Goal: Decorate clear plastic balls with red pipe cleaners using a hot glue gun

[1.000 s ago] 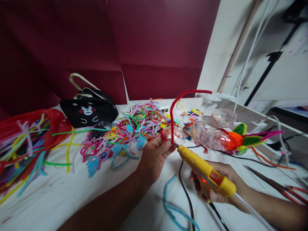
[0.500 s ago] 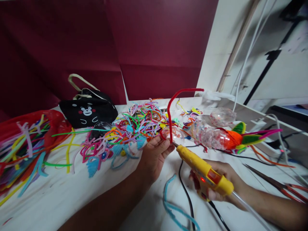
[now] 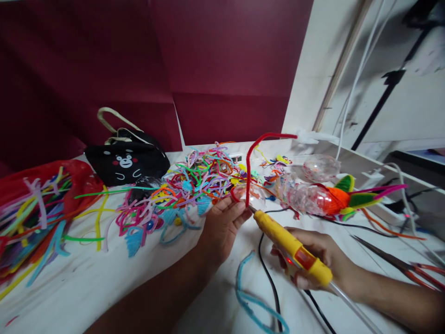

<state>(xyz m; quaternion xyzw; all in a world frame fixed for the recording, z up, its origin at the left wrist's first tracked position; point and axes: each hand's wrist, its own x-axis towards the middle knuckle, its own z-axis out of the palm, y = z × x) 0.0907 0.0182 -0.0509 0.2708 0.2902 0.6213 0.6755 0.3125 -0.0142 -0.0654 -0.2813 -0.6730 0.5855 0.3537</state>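
Observation:
My left hand (image 3: pixel 222 225) pinches the lower end of a long red pipe cleaner (image 3: pixel 251 155), which rises from my fingers and bends over to the right. A clear plastic ball (image 3: pixel 252 195) lies right behind my fingertips. My right hand (image 3: pixel 318 260) grips a yellow glue gun (image 3: pixel 291 247); its nozzle points up-left and almost touches my left fingertips at the base of the red pipe cleaner. The gun's black cord (image 3: pixel 269 280) runs down across the table.
A tangled heap of coloured pipe cleaners (image 3: pixel 189 185) lies behind my left hand. A black bear-face bag (image 3: pixel 127 162) and a red bag of pipe cleaners (image 3: pixel 38 204) sit at the left. Clear balls with an orange-green craft (image 3: pixel 327 197) lie right; pliers (image 3: pixel 406 266) far right.
The glue gun has tilted lower in my right hand, its nozzle staying by my left fingertips. The red pipe cleaner's top has swayed slightly.

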